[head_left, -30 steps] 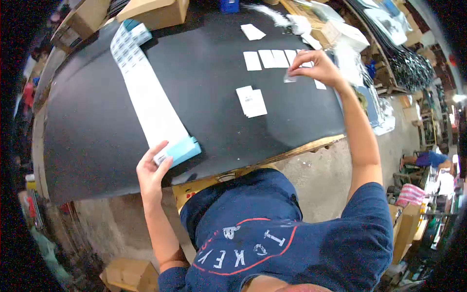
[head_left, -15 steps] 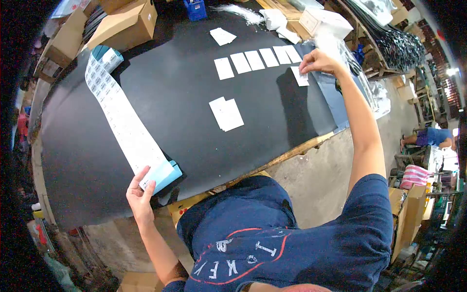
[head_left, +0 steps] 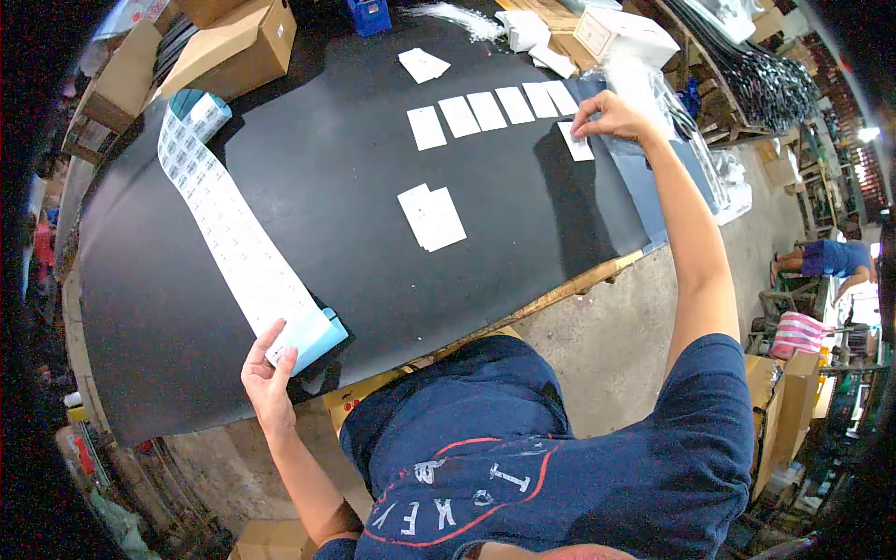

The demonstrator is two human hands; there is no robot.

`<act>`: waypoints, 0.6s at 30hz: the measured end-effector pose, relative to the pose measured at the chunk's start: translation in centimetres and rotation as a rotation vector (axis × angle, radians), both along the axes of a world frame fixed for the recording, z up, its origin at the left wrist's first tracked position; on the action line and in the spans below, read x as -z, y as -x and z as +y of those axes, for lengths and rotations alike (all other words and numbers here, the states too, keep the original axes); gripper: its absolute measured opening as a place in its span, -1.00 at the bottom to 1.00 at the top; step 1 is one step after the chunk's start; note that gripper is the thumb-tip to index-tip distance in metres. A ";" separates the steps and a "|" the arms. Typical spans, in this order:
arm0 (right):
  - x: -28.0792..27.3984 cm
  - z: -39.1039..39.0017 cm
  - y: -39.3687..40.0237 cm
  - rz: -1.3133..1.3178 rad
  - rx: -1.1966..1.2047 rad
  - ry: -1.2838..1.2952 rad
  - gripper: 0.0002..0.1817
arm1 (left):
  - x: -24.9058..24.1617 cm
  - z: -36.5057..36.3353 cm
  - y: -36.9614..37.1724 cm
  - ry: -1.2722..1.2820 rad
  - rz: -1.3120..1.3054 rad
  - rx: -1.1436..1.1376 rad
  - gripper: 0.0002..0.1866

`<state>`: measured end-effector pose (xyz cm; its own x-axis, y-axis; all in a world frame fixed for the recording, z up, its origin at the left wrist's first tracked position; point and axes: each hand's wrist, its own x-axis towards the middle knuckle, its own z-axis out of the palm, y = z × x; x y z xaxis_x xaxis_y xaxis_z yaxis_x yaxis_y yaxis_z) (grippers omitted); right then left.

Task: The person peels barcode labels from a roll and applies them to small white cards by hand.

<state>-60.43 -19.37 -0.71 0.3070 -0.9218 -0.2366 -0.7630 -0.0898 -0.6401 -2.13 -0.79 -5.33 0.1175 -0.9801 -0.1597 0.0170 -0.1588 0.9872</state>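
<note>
My left hand (head_left: 269, 378) pinches the near end of a long strip of printed labels (head_left: 229, 224) between thumb and fingers. The strip has a light blue backing and runs up the black tabletop to a curled roll end. My right hand (head_left: 611, 119) reaches to the right side, its thumb and fingertips pinched together over the top of a white card (head_left: 579, 147). Whatever sits between those fingertips is too small to tell. Left of that card runs a row of several white cards (head_left: 458, 118). A small overlapping pile of white cards (head_left: 433, 219) lies nearer to me.
Another few cards (head_left: 424, 65) lie farther back, near a blue basket (head_left: 371, 17). An open cardboard box (head_left: 233, 47) stands at the back left. A white box (head_left: 625, 37) and clear plastic bags (head_left: 644, 89) are at the back right. A person (head_left: 835, 261) is at far right.
My right hand has shifted slightly left, its fingertips now at the card's upper part. The left hand stays on the strip's end. The view has shifted slightly.
</note>
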 end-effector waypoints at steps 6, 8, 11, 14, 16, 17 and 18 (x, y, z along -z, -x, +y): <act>0.4 0.3 -0.2 0.035 0.042 0.048 -0.87 | -0.2 0.0 -0.1 -0.012 -0.027 0.013 -0.51; 0.6 0.6 -0.3 0.019 0.051 0.063 -0.88 | -0.1 0.0 -0.1 -0.006 -0.028 0.015 -0.51; 0.5 1.2 -0.7 0.047 0.056 0.127 -0.88 | -0.1 0.1 -0.1 0.010 -0.019 0.022 -0.52; 0.9 1.5 -0.8 0.138 0.014 0.268 -0.87 | -0.2 0.1 -0.1 0.011 -0.013 0.021 -0.53; 0.5 1.7 -1.6 0.201 -0.006 0.353 -0.88 | -0.6 0.1 0.0 0.020 -0.051 0.041 -0.53; -0.1 2.2 -2.5 0.142 0.024 0.385 -0.89 | -0.6 0.1 0.0 0.015 -0.046 0.047 -0.54; -1.2 2.6 -4.3 0.101 0.014 0.340 -0.88 | -0.4 0.0 0.0 0.025 -0.051 0.038 -0.55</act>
<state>-56.16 -16.75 0.49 0.2847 -0.9570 0.0561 -0.8234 -0.2741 -0.4969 -2.11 -0.77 -4.89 0.0876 -0.9877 -0.1299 -0.0387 -0.1337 0.9903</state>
